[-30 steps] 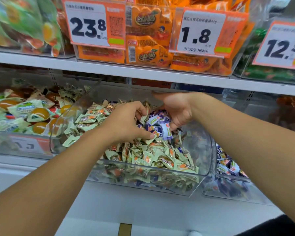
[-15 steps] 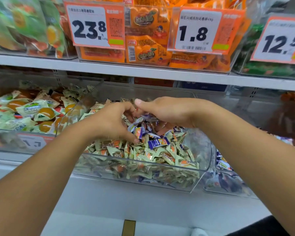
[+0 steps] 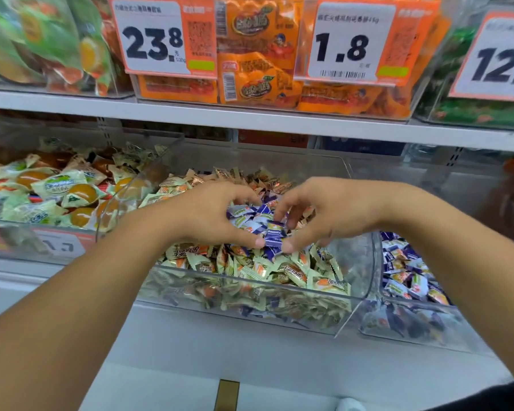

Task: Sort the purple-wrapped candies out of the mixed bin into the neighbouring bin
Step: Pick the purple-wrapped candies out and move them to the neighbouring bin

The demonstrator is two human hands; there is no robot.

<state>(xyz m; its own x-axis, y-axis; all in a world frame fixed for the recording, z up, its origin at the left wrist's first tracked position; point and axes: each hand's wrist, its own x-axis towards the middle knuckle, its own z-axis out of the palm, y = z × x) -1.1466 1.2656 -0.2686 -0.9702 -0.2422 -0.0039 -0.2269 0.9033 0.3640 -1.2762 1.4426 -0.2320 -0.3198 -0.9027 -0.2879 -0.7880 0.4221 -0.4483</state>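
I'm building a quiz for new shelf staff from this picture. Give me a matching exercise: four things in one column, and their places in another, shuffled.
Things:
1. heap of purple-wrapped candies
2. clear plastic neighbouring bin
3. orange price tag reading 23.8
4. orange jelly cups in pale green wrappers

Places:
A. on the upper shelf edge, left of the 1.8 tag
B. between the left hand and right hand
C. bin left of the mixed bin
D. right of the mixed bin

Pairs: 1-B, 2-D, 3-A, 4-C

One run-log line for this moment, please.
both hands gather purple candies | in mixed bin | neighbouring bin right
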